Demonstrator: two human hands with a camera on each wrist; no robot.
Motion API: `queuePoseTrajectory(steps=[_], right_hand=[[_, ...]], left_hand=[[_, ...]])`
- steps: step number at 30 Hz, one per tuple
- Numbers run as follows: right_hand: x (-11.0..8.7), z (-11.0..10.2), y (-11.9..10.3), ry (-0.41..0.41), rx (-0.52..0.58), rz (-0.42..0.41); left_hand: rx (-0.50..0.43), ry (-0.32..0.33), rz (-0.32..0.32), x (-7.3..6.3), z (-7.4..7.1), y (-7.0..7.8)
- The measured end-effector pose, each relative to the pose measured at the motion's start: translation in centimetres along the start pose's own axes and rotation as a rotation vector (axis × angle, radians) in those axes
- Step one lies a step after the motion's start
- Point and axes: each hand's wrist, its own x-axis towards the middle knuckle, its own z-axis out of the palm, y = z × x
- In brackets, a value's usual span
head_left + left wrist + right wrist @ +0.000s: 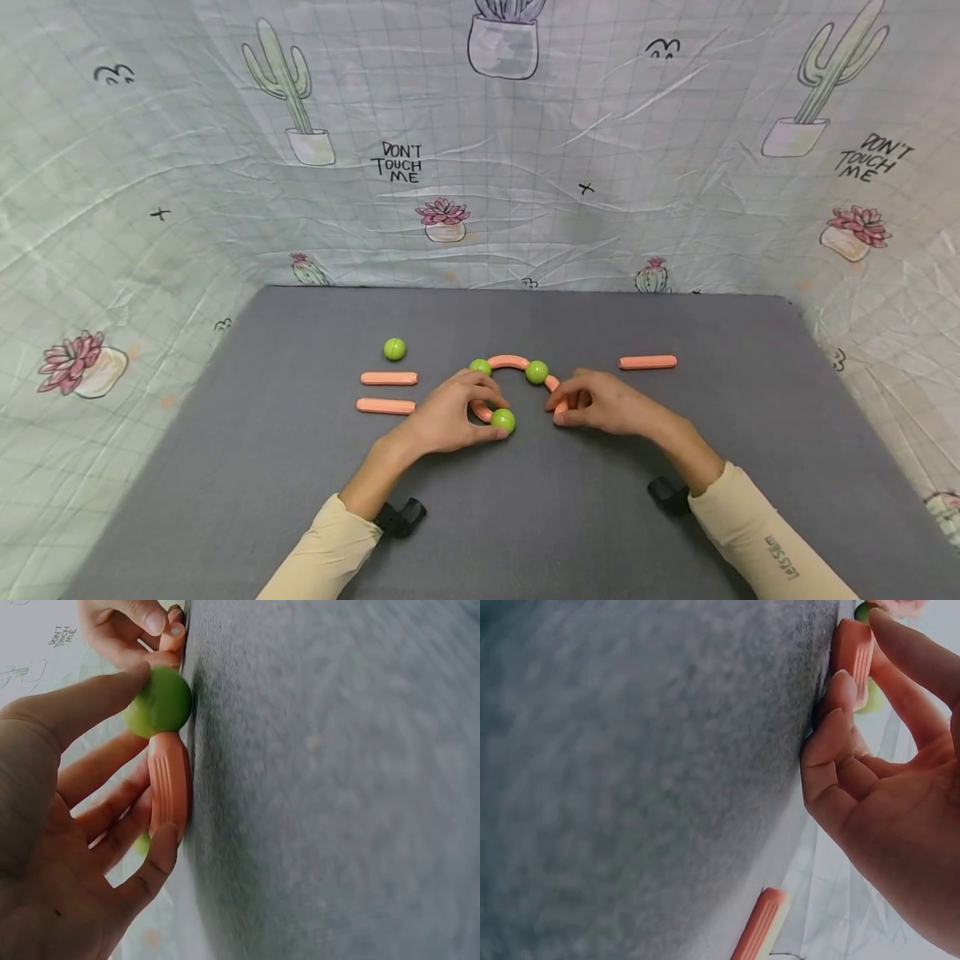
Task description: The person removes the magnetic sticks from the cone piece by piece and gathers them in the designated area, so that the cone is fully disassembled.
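My left hand [453, 412] pinches a green ball [503, 421] between thumb and index finger. A bent orange stick [171, 780] joins that ball, with the little finger touching its side. The chain curves away past a second green ball [480, 367], an arched orange stick [508, 362] and a third green ball [536, 372]. My right hand [603, 402] holds another orange stick [552, 383] between thumb and fingers, beside the third ball; whether they are joined I cannot tell. A small round mark shows on that stick's near end in the left wrist view.
Left of the chain lie two straight orange sticks [389, 378] and a loose green ball [394, 349]. One more orange stick [647, 362] lies to the right on the grey table [510, 525]. A patterned cloth [525, 225] hangs behind and at both sides.
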Motion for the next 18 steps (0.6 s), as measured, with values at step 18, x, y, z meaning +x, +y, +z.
queuePoseTrajectory(steps=[18], right_hand=[[-1.6, -0.6, 0.4, 0.051, 0.006, 0.009]], left_hand=[[0.033, -0.009, 0.006, -2.4, -1.6, -0.8]])
